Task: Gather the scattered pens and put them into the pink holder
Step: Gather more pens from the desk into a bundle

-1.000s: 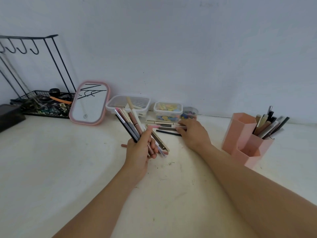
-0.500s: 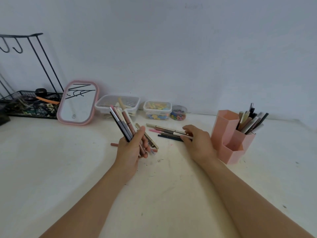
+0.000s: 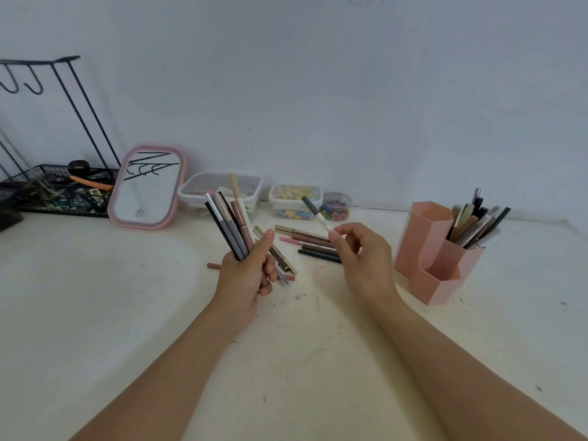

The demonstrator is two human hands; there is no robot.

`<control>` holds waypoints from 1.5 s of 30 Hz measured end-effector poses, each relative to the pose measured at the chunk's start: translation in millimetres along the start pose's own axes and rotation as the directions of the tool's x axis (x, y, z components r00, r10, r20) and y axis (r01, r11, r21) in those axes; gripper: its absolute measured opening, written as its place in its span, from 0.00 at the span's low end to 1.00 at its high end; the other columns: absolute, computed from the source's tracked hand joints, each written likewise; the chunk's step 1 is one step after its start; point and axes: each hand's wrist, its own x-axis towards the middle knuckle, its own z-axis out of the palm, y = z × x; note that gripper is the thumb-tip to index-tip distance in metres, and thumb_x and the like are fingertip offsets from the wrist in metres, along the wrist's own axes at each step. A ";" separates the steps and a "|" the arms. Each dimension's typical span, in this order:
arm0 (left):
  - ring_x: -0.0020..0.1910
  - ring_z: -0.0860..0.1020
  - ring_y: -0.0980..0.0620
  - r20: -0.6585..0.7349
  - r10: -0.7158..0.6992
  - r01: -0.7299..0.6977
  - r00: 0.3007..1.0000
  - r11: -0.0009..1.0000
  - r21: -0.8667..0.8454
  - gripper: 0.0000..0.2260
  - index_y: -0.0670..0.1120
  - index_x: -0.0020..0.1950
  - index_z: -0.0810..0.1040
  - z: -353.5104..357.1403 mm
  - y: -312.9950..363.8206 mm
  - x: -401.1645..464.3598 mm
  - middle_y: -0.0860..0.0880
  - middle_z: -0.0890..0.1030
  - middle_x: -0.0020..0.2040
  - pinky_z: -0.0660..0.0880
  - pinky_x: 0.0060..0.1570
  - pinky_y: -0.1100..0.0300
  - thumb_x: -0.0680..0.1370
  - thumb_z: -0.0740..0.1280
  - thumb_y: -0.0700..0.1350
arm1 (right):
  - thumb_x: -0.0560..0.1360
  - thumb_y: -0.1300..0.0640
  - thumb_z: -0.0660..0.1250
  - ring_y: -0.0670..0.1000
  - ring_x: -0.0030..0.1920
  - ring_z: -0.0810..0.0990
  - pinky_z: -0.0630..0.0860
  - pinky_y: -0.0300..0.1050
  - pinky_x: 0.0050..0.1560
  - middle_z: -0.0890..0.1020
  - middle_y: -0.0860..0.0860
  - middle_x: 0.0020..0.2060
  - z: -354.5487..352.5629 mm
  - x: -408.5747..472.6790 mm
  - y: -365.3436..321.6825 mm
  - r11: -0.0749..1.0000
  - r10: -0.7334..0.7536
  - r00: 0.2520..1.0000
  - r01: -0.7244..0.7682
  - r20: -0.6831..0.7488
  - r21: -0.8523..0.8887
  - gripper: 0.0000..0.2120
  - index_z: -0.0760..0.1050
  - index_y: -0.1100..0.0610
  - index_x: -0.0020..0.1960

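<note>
My left hand (image 3: 245,275) grips a bundle of several pens (image 3: 230,226), fanned upward above the white table. Pinched in the fingertips of my right hand (image 3: 362,259) is a white pen with a grey cap (image 3: 316,213), lifted off the table and tilted up to the left. Several loose pens (image 3: 310,245) lie side by side on the table between my hands. One more pen (image 3: 213,266) lies left of my left hand. The pink holder (image 3: 428,246) stands at the right, with several pens in its back compartment and its lower front compartment showing none.
A pink-framed mirror (image 3: 148,189) leans against the wall at the back left. Beside it are a black wire rack (image 3: 60,189), two clear lidded boxes (image 3: 219,189) (image 3: 294,198) and a small round tub of beads (image 3: 335,206). The white wall runs close behind.
My right hand has picked a white grey-capped pen out of the loose row and lifted it. My left hand keeps its bundle, held slightly higher.
</note>
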 end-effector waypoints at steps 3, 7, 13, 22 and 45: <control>0.23 0.68 0.54 0.039 0.037 -0.038 0.999 0.999 0.030 0.21 0.51 0.26 0.72 0.1 -0.6 -2.1 0.50 0.69 0.25 0.62 0.20 0.64 0.64 0.77 0.62 | 0.81 0.56 0.67 0.41 0.28 0.70 0.66 0.32 0.32 0.75 0.40 0.27 12.4 -14.6 -15.5 0.964 0.037 0.998 -0.049 0.051 0.261 0.07 0.79 0.52 0.44; 0.23 0.67 0.55 0.105 0.094 -0.101 0.990 0.993 0.065 0.15 0.51 0.32 0.80 -2.1 -4.2 -0.7 0.51 0.69 0.25 0.61 0.20 0.64 0.60 0.80 0.60 | 0.80 0.59 0.69 0.45 0.31 0.75 0.72 0.36 0.33 0.80 0.46 0.28 22.2 -25.2 -29.8 0.865 0.075 0.984 -0.145 0.161 0.480 0.06 0.81 0.60 0.47; 0.24 0.68 0.53 0.284 0.096 -0.155 0.954 0.969 0.193 0.19 0.48 0.37 0.83 -4.3 -8.6 -1.1 0.49 0.71 0.27 0.64 0.22 0.63 0.55 0.86 0.54 | 0.77 0.61 0.73 0.46 0.31 0.73 0.73 0.38 0.33 0.79 0.49 0.29 23.4 -33.3 -35.2 0.759 0.053 0.956 -0.226 0.287 0.611 0.05 0.86 0.61 0.47; 0.26 0.74 0.53 0.259 0.086 -0.173 0.962 0.926 0.336 0.07 0.48 0.38 0.84 -2.1 -13.0 -0.8 0.47 0.77 0.29 0.70 0.23 0.61 0.64 0.77 0.49 | 0.78 0.61 0.72 0.42 0.27 0.79 0.75 0.32 0.30 0.85 0.48 0.31 18.8 -30.1 -35.2 0.751 -0.072 0.897 -0.238 0.435 0.616 0.06 0.87 0.60 0.44; 0.25 0.71 0.55 0.121 0.048 -0.061 0.992 0.992 0.111 0.18 0.44 0.38 0.74 -3.3 -2.8 -2.9 0.48 0.73 0.29 0.61 0.19 0.65 0.68 0.77 0.55 | 0.79 0.55 0.69 0.51 0.47 0.79 0.75 0.46 0.48 0.83 0.51 0.46 -18.4 19.3 25.7 0.895 0.136 0.978 -0.053 0.158 -0.443 0.06 0.83 0.55 0.53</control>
